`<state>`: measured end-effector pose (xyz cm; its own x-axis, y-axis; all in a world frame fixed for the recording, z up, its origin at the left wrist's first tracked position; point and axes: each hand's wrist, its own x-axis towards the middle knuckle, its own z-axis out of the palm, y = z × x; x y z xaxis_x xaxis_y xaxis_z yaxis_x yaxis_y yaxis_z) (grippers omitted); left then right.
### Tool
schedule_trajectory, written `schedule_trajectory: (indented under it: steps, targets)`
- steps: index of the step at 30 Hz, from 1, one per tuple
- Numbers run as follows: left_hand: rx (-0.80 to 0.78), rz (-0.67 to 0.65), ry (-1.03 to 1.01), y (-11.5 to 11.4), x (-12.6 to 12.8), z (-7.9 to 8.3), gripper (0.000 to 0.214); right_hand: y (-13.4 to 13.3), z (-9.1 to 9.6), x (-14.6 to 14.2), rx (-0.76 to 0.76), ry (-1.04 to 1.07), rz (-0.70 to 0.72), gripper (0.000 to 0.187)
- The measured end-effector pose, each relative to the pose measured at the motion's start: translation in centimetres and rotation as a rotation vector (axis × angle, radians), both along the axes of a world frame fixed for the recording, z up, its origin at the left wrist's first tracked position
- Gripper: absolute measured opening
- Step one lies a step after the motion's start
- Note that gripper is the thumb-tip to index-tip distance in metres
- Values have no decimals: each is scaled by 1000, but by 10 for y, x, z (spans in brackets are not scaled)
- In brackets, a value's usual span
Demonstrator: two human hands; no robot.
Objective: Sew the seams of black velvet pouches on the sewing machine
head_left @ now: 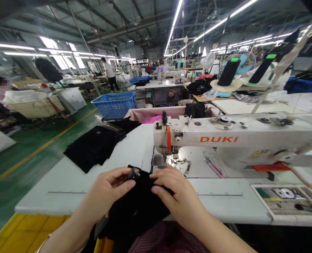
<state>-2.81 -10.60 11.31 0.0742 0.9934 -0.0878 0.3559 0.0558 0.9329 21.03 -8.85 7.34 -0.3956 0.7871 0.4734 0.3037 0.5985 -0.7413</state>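
Note:
My left hand (107, 191) and my right hand (178, 198) both grip a piece of black fabric (138, 205) at the near edge of the white sewing table (74, 182). The left thumb and fingers pinch the fabric's upper edge, where a small dark label or tab shows. The right hand's fingers curl over the fabric just in front of the presser foot (169, 160) of the white DUKI sewing machine (235, 138). The fabric hangs down off the table toward my lap.
A stack of black fabric pieces (95, 146) lies at the table's far left. Pink-handled snips (214, 167) rest under the machine arm. A tray with bobbins (287, 200) sits at the right. A blue basket (115, 104), thread cones (228, 72) and other workers stand beyond.

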Motion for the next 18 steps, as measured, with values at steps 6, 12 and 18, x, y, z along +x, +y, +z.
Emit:
schedule_trajectory:
  steps: [6, 12, 18]
  targets:
    - [130, 64, 25, -16, 5, 5, 25, -10, 18, 1, -41, 122, -85, 7]
    - [218, 53, 97, -22, 7, 11, 17, -17, 31, 4, -112, 136, -92, 15]
    - [252, 41, 198, -23, 10, 12, 15, -22, 35, 6, -223, 71, -133, 16]
